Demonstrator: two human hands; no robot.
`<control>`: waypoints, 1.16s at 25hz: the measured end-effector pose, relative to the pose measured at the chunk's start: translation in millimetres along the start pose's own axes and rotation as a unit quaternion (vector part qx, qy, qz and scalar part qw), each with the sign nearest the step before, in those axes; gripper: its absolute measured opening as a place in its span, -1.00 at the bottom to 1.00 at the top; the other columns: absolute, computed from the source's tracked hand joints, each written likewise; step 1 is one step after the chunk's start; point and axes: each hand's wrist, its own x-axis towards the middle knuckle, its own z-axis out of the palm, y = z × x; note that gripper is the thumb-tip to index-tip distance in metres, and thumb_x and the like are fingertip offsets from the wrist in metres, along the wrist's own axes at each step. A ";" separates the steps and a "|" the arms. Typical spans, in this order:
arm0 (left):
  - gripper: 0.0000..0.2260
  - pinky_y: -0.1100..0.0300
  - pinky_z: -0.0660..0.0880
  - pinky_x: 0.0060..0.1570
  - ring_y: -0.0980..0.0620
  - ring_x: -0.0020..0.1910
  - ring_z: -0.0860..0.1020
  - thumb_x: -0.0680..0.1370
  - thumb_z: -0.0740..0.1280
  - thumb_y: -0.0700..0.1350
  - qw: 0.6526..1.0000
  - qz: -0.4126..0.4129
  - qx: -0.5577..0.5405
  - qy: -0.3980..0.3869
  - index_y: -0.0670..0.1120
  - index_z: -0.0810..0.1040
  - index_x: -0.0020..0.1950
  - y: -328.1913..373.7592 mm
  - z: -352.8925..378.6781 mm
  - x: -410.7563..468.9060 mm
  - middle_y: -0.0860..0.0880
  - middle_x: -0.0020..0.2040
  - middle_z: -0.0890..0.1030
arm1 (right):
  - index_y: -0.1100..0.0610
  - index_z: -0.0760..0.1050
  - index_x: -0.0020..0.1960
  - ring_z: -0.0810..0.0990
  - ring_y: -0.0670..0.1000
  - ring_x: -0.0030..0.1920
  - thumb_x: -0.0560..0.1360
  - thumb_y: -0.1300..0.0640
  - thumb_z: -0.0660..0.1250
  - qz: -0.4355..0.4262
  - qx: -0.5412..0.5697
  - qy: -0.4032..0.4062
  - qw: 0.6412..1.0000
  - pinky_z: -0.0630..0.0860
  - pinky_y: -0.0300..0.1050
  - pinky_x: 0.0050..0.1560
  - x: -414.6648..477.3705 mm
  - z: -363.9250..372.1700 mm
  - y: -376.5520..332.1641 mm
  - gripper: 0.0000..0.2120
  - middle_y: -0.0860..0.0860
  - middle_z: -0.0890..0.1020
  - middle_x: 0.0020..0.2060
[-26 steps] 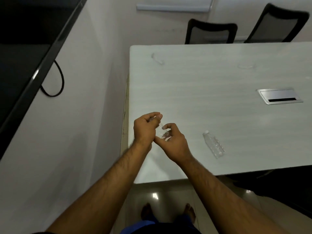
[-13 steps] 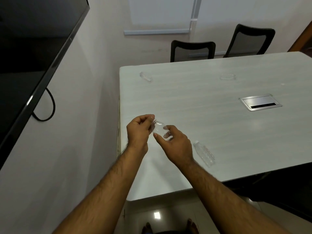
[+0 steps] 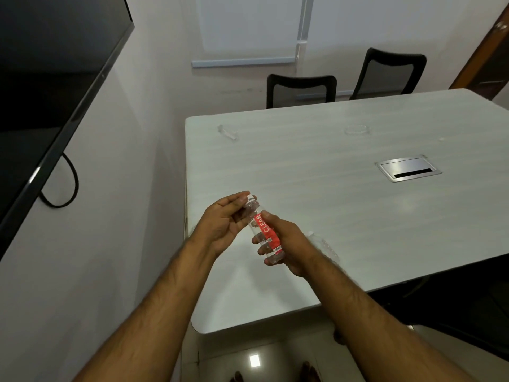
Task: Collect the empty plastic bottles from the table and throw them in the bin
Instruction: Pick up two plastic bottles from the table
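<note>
I hold a small clear plastic bottle with a red label [image 3: 263,230] in front of me, above the near left part of the white table [image 3: 330,194]. My right hand [image 3: 286,248] grips its body and base. My left hand [image 3: 223,224] pinches the white cap end with thumb and fingertips. A second clear bottle [image 3: 326,248] lies on the table just right of my right wrist, partly hidden by it. Two more clear bottles lie far back: one at the far left [image 3: 228,132], one at the far middle [image 3: 357,130]. No bin is in view.
A metal cable hatch [image 3: 407,169] is set into the table at the right. Two black chairs [image 3: 301,91] stand behind the far edge. A large dark screen [image 3: 49,86] hangs on the left wall with a black cable loop below. A wooden door frame is at the far right.
The camera has tilted up, showing more of the room. The bottle in my hands has turned so its red label now faces me, and my right hand grips lower on its body.
</note>
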 end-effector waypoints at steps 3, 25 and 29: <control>-0.89 0.04 0.59 0.14 -0.09 -0.04 0.68 0.54 0.37 -0.31 0.997 0.031 0.046 0.062 -0.25 0.63 0.05 -9.2 8.5 0.1 -0.17 -0.04 0.70 | 0.02 0.59 0.05 0.65 0.00 -0.24 0.51 -0.26 0.32 -0.099 -0.149 0.150 0.972 0.67 0.03 -0.20 -5.9 6.6 6.9 -0.64 0.05 0.70 -0.13; -0.90 0.02 0.56 0.15 -0.05 -0.05 0.67 0.59 0.33 -0.22 0.996 -0.036 0.075 -0.032 -0.17 0.64 0.03 -76.4 106.2 14.1 -0.13 -0.09 0.71 | 0.05 0.57 0.18 0.67 0.04 -0.24 0.48 -0.39 0.24 -0.062 -0.138 0.192 0.970 0.65 -0.09 -0.25 -48.1 -98.3 8.5 -0.44 0.06 0.69 -0.12; -0.85 0.01 0.52 0.22 -0.06 -0.06 0.69 0.60 0.27 -0.25 0.992 -0.056 0.065 -0.097 -0.21 0.63 0.06 -97.7 135.5 19.2 -0.20 -0.02 0.69 | 0.10 0.57 0.08 0.54 -0.02 -0.42 0.46 -0.38 0.24 0.046 0.196 -0.039 0.979 0.45 -0.23 -0.48 -60.7 -145.1 20.8 -0.44 0.05 0.58 -0.27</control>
